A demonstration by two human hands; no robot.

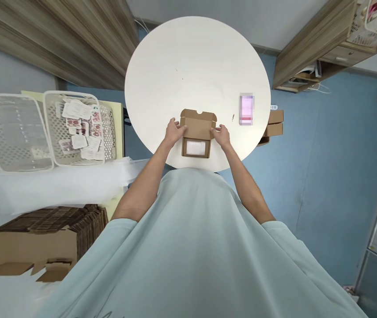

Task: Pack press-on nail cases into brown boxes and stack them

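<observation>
A small brown cardboard box [199, 125] sits near the front edge of the round white table, its lid raised and tipped back. Inside it lies a flat white item [195, 148], too plain to name. At the lid's left edge, my left hand [174, 132] pinches the cardboard between thumb and fingers. My right hand [222, 135] grips the opposite edge in the same way. Parts of the fingers behind the lid are hidden.
A blurred phone-like object [246, 109] lies right on the round table [188, 48]. To the left are a basket [109, 132] of small packets, another white basket [13, 132], white sheeting [59, 183] and stacked flat cartons [32, 247]. Brown boxes [275, 123] stand beyond the table's right edge.
</observation>
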